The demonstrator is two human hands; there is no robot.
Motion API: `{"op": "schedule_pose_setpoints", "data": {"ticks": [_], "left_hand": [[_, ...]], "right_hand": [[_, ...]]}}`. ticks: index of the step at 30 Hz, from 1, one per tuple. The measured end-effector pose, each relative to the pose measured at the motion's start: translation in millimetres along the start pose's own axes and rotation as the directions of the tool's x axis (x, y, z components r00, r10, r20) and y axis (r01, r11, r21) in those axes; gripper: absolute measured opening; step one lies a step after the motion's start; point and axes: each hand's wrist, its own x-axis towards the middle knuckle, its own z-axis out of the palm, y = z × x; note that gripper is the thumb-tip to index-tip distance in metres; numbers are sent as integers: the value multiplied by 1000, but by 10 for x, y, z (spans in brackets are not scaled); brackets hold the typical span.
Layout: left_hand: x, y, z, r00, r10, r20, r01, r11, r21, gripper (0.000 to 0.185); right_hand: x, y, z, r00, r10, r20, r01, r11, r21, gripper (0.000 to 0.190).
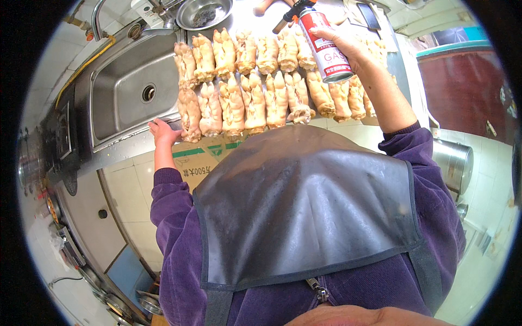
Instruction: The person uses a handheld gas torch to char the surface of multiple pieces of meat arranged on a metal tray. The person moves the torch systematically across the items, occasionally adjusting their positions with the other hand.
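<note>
My right hand (pixel 340 45) grips a red and white gas canister (pixel 328 57) fitted with a black blowtorch head (pixel 296 11). Its dark nozzle points left over the back row of pig's trotters. Whether a flame burns, I cannot tell. Pale yellowish trotters lie side by side in two rows, toes towards the back; one in the front row (pixel 232 108) shows its split toes. Some at the right are hidden by the canister and my arm. My left hand (pixel 164 132) rests on the front edge of the steel sink, fingers apart, beside the leftmost front trotter (pixel 189 114).
The stainless sink (pixel 122 93) with its drain is at the left, under a tap (pixel 97 20). A metal bowl (pixel 204 14) holding something dark stands behind the trotters. A phone (pixel 368 16) lies at the back right. Below the counter is a cardboard box (pixel 193 163); a steel pot (pixel 454 165) stands right.
</note>
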Motion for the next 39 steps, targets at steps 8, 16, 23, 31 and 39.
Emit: {"op": "schedule_pose_setpoints", "data": {"ticks": [8, 16, 23, 31, 39], "left_hand": [[36, -38, 38, 1000, 11, -20, -11, 1000, 0, 123], [5, -13, 14, 1000, 12, -22, -12, 1000, 14, 122], [10, -25, 26, 1000, 10, -20, -10, 1000, 14, 123], [23, -42, -120, 999, 40, -23, -42, 997, -69, 95], [-989, 1524, -642, 812, 501, -300, -408, 119, -905, 60]], "right_hand": [[72, 29, 13, 999, -44, 9, 44, 999, 2, 61], [140, 0, 80, 998, -62, -4, 62, 998, 13, 48], [152, 27, 139, 998, -64, -14, 64, 997, -47, 60], [157, 97, 282, 985, -173, 6, 173, 982, -75, 56], [58, 351, 615, 880, -476, -13, 441, 825, -355, 48]]}}
